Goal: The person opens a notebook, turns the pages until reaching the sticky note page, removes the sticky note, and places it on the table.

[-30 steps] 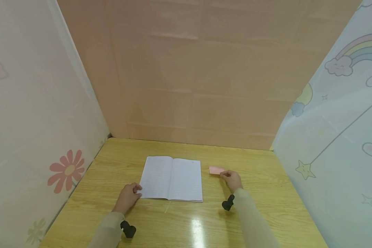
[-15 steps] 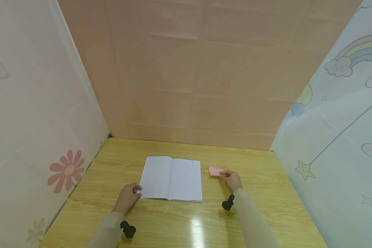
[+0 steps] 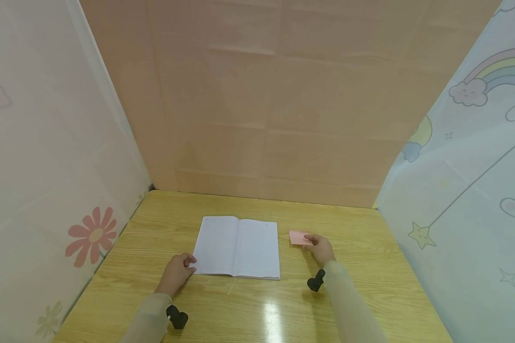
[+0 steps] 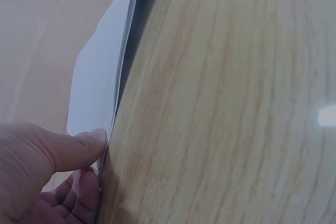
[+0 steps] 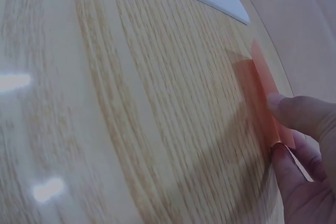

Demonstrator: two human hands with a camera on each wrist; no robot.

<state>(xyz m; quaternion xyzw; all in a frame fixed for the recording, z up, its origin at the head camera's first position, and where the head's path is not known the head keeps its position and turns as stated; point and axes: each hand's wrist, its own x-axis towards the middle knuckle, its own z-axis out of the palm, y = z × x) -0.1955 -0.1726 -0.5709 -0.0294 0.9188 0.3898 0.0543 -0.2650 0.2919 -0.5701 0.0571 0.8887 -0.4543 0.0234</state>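
An open notebook [image 3: 257, 247] with lined white pages lies on the table. My left hand [image 3: 177, 274] is at its lower left corner. In the left wrist view the thumb [image 4: 86, 148] presses on the page, with curled fingers below the edge, pinching the corner. To the right of the notebook, my right hand [image 3: 320, 249] pinches a small pink sticky note [image 3: 298, 237] by its right end. The right wrist view shows the thumb on the upper face of the note [image 5: 265, 77] and fingertips under it. The note stands tilted close over the wood, casting a shadow.
The wooden table [image 3: 223, 319] is bounded by a brown paper-like backdrop [image 3: 266, 119] behind and patterned white sheets at both sides. A thin ribbon [image 3: 232, 287] sticks out below the notebook's spine. Dark wrist cameras [image 3: 178, 317] sit on both sleeves.
The right fingers have shifted slightly on the sticky note, and more of its pink face shows, its near edge a little lower. The left hand and notebook have not moved.
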